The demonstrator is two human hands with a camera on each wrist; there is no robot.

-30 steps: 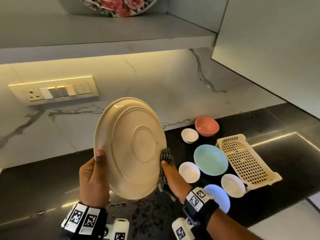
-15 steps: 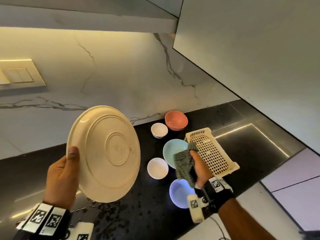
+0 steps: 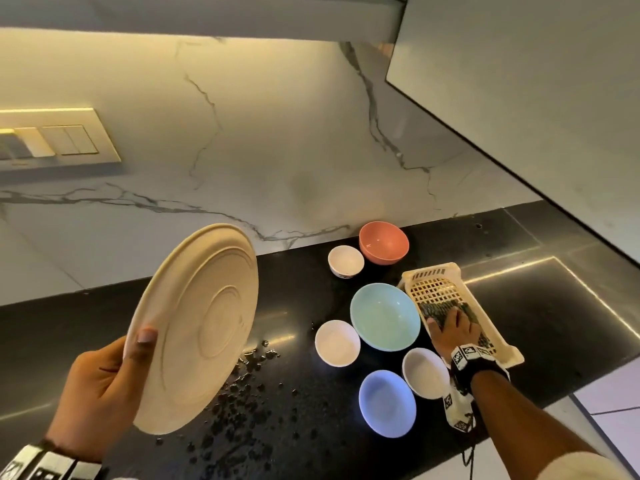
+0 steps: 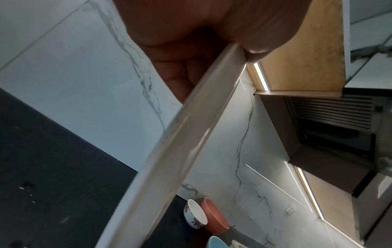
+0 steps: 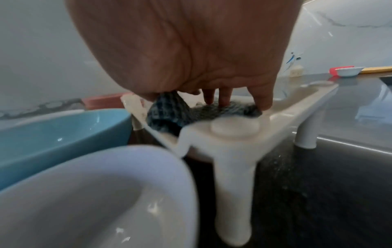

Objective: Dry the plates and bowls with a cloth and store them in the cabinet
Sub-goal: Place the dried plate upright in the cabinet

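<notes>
My left hand grips a cream plate by its lower left rim, thumb on the underside, tilted up above the black counter. The left wrist view shows the plate's rim edge-on under the left hand. My right hand holds a dark checked cloth down inside the cream perforated tray. In the right wrist view, the right hand's thumb and fingers pinch the cloth against the tray.
Several bowls stand on the counter left of the tray: coral, small white, teal, white, white, blue. Water drops lie below the plate. An open cabinet door hangs upper right.
My right hand left the plate's edge, carried the cloth right over the bowls and lowered it into the tray. The left hand kept the plate raised, drifting left.
</notes>
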